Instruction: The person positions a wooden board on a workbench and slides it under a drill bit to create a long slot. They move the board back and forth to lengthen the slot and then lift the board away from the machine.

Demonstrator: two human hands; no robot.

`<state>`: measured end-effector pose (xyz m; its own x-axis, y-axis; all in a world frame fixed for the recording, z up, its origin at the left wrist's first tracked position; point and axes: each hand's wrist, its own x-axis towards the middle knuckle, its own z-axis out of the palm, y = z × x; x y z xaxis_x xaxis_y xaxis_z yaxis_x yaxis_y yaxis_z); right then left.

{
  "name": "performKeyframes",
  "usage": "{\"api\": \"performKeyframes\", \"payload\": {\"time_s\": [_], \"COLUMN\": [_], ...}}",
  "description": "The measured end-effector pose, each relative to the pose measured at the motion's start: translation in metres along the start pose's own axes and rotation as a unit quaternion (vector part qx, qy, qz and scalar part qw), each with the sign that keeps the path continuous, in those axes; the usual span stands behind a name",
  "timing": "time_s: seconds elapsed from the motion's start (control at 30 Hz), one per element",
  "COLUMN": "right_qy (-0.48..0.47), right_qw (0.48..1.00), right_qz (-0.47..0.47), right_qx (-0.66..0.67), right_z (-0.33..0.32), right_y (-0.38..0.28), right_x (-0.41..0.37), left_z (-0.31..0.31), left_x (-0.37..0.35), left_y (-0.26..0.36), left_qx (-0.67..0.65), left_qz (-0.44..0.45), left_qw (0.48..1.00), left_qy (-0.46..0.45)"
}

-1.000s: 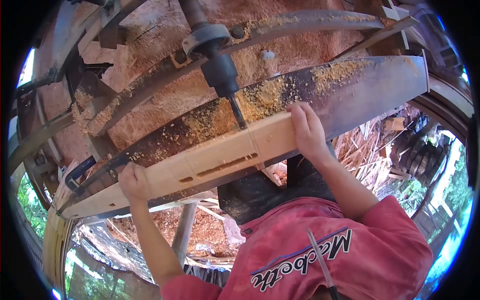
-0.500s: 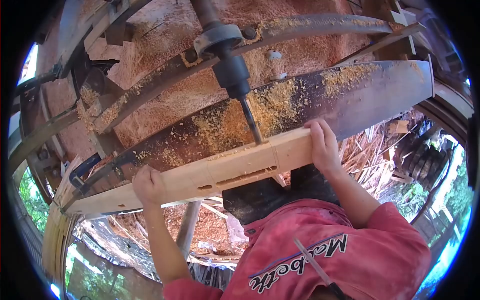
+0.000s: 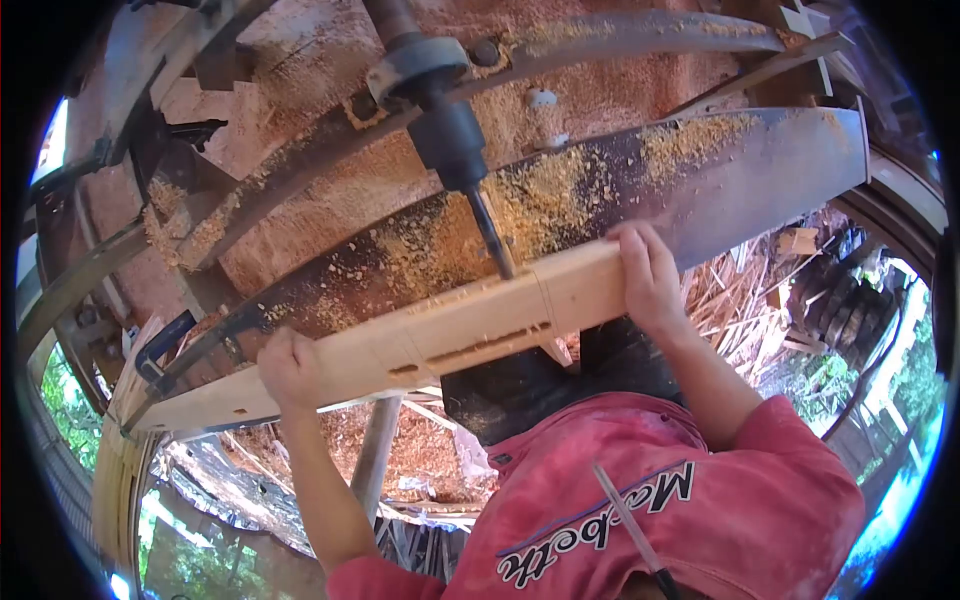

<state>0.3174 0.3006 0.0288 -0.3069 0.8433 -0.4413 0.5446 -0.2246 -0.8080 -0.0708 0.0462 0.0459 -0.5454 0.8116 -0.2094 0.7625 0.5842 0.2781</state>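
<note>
At the far left, the pale wooden beam (image 3: 385,345) narrows toward its tip; it lies slantwise along the near edge of the metal counter (image 3: 780,165), and looks stiff, fairly weighty for its length and unlikely to bend. Past a small hole (image 3: 238,411) in its near face, the left hand (image 3: 288,368) has its grip folded over the wood, pinching the beam, though what the thumb does underneath I cannot tell. This seems a sound place to hold, solid and well clear of the cutting. Next come 2 slots, the short slot (image 3: 403,372) and the long slot (image 3: 488,344); the thin wood around them is probably the likeliest to chip, so poor for hard squeezing. The drill bit (image 3: 490,232) meets the upper far edge, where loose chips could make the surface slippery; fingers belong well apart from it. Rightmost, the right hand (image 3: 652,280) pinches the beam near its end, fingers over the far edge, which should give good leverage for steering.
</note>
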Motion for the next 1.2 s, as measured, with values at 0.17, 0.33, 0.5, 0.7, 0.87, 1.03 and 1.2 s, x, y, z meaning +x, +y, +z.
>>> {"api": "performKeyframes", "payload": {"time_s": [0.17, 0.33, 0.5, 0.7, 0.87, 1.03, 1.2], "right_qy": [-0.006, -0.001, 0.002, -0.006, 0.023, 0.005, 0.001], "right_qw": [1.000, 1.000, 0.999, 1.000, 0.999, 1.000, 1.000], "right_qz": [0.023, -0.026, 0.012, -0.005, -0.032, -0.001, -0.003], "right_qx": [-0.006, 0.011, 0.033, 0.011, 0.009, 0.006, 0.022], "right_z": [0.002, -0.003, 0.002, 0.009, 0.005, 0.001, -0.003], "right_y": [-0.016, 0.000, 0.005, -0.013, 0.003, -0.013, 0.007], "right_x": [0.040, 0.022, -0.007, 0.026, 0.001, 0.034, 0.009], "left_z": [-0.007, 0.000, -0.001, -0.009, -0.001, -0.007, 0.003], "left_x": [0.030, 0.015, 0.003, 0.022, 0.006, 0.028, 0.010], "left_y": [0.012, 0.010, 0.001, 0.003, 0.009, 0.025, 0.009], "left_qx": [-0.047, -0.030, -0.014, -0.066, -0.023, -0.054, -0.006], "left_qz": [-0.056, -0.043, -0.011, -0.072, -0.020, -0.072, -0.021], "left_qw": [0.997, 0.998, 1.000, 0.995, 0.999, 0.995, 0.999], "left_qy": [0.020, 0.024, -0.007, 0.024, 0.032, 0.044, 0.038]}}
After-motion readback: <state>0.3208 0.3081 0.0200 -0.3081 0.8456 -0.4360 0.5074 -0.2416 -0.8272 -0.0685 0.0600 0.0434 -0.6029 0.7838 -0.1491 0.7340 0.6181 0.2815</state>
